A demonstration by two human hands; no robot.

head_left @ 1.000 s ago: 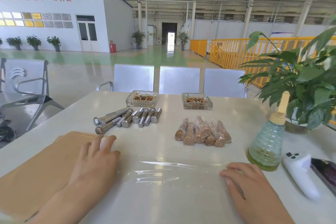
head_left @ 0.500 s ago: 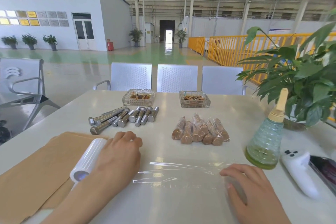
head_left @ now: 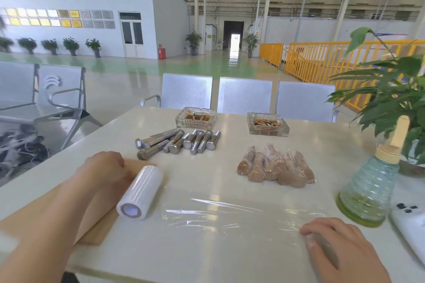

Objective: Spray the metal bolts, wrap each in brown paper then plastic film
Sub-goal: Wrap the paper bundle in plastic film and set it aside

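Several bare metal bolts lie in a row at the table's far left. To their right is a pile of bolts wrapped in brown paper and film. A white roll of plastic film rests on the brown paper sheet, with a clear strip of film pulled out to the right. My left hand sits on the paper just past the roll, fingers curled out of sight. My right hand pins down the film's right end; something grey under it is unclear. The green spray bottle stands at right.
Two glass ashtrays sit at the back of the white table. A potted plant and a white handheld device are at the right edge. Metal chairs stand behind the table.
My left hand has rolled the film roll leftward, drawing out the strip, then come off it and moved forward onto the paper. My right hand stayed on the film's end.
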